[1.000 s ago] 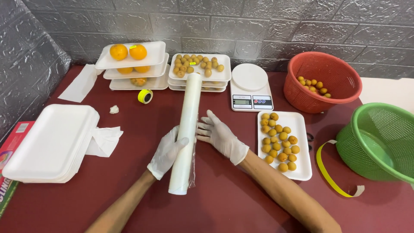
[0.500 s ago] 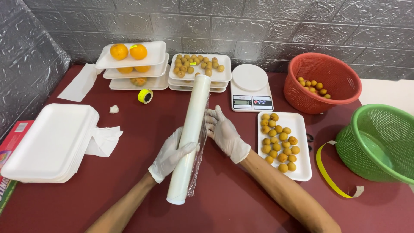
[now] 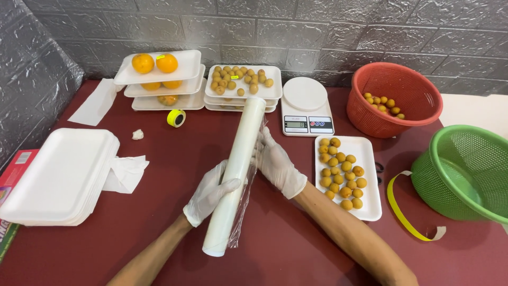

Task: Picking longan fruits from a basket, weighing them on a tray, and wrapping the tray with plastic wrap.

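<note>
Cling film roll (image 3: 235, 172): long white tube at table centre, lifted at a slant; loose film hangs off its right side.
Risk: the film may cling to itself or the roll may slip.
Left hand (image 3: 209, 193): gloved, wrapped around the roll.
Right hand (image 3: 277, 165): gloved, fingers at the film edge.

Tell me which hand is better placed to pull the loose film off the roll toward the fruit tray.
Right, probably. The right hand sits on the side of the cling film roll facing the fruit tray, beside the loose film edge. The left hand grips the roll's body, steadying it.
</note>
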